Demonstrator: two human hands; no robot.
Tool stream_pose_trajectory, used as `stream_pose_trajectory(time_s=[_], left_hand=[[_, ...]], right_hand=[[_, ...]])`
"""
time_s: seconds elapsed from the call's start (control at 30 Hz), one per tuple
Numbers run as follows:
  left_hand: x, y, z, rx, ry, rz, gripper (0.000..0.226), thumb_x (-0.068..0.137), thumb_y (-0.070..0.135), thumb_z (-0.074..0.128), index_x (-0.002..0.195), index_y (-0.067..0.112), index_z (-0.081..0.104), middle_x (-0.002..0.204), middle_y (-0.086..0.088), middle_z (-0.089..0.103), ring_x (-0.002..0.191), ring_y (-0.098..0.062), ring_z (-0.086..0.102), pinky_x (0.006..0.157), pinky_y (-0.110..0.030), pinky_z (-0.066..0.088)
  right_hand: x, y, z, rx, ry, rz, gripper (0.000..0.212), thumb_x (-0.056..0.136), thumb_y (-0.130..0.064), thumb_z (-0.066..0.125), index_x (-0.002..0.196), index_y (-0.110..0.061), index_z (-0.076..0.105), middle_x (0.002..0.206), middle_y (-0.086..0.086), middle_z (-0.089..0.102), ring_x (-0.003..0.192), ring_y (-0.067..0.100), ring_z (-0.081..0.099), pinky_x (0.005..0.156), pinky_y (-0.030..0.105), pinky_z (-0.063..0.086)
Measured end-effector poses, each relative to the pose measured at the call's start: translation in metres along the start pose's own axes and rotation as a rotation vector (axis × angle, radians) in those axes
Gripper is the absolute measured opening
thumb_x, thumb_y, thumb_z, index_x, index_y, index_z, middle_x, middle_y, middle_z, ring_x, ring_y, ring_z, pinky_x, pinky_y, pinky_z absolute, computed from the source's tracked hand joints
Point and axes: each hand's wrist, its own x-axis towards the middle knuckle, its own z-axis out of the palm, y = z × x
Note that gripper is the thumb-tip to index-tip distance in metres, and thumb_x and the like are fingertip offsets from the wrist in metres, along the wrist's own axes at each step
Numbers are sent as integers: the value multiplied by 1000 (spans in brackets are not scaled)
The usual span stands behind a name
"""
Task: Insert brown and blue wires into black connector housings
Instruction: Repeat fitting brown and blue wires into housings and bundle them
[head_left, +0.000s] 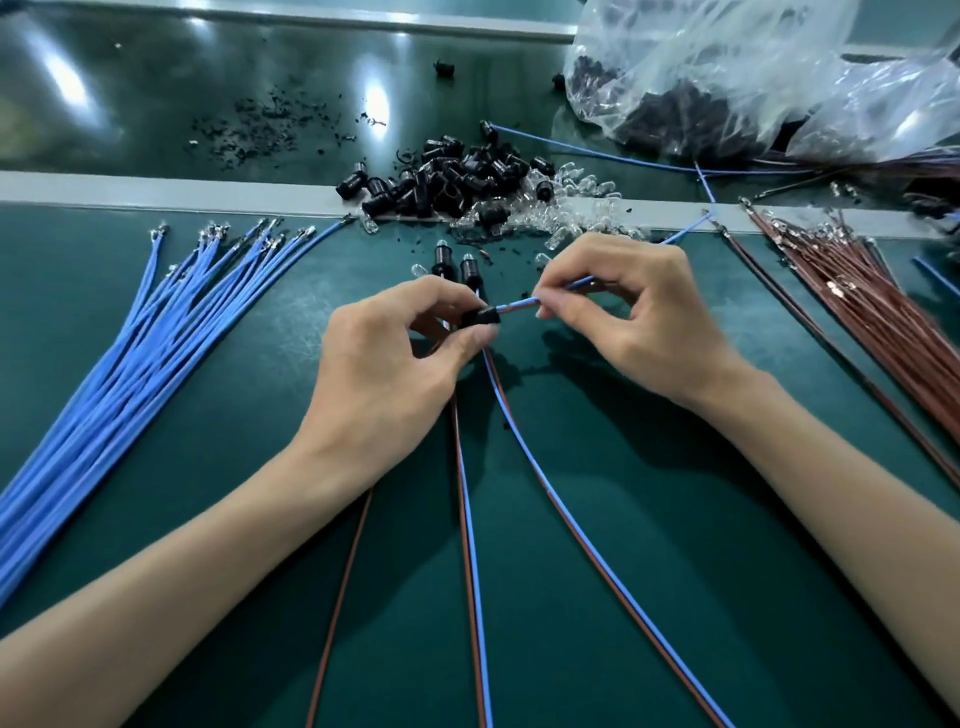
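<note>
Pinched from both sides: the left hand (395, 358) curls thumb and fingers round one black housing (482, 317), and the right hand (628, 317) nips a blue wire (517, 306) between thumb and forefinger, with only a short stretch of wire bare between the two grips.

Biggest risk, as I judge it, is a terminal that is rotated or aimed at the wrong cavity. It would jam at the mouth or sit without latching, and the opening is hidden by the left fingers. Next, a push off the housing's axis could buckle the bare stretch or bend the metal end. Least, the small housing could roll in the left pinch, since little of it shows beyond the fingertips.

Spare blue wires (156, 338) fan out well to the left of the grips, and brown wires (872, 301) lie well to the right. The heap of loose housings (447, 182) lies beyond both hands. Two finished pieces (470, 270) stand just beyond the left fingers. The held wire's tail runs behind the right hand, up and away. Its front end meets the housing right at the left fingertips. How deep it sits, I cannot tell.
</note>
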Motion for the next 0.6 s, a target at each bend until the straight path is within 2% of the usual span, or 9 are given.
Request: stream_pose_trajectory(time_s=[0.13, 0.37, 0.6], left_hand=[[0, 0, 0, 10, -14, 22, 10, 79, 19, 76, 85, 26, 72, 79, 17, 68, 72, 2, 59, 67, -9, 44], [0, 1, 2, 15, -30, 42, 8, 79, 22, 75, 85, 27, 72, 76, 17, 67, 70, 2, 58, 64, -6, 41], [1, 0, 2, -1, -22, 39, 6, 80, 24, 75, 85, 27, 73, 71, 19, 67, 65, 3, 58, 62, -8, 43]], right_hand=[[-1, -1, 4, -56, -33, -77, 4, 84, -1, 66, 83, 1, 70, 77, 3, 63, 70, 16, 60, 72, 20, 47], [1, -2, 6, -9, -2, -111, 5, 86, -2, 66, 84, 0, 70, 77, 4, 64, 65, 16, 63, 67, 21, 49], [2, -1, 10, -88, 71, -135, 8, 85, -7, 68, 87, -1, 74, 80, 10, 63, 71, 14, 56, 69, 17, 43]])
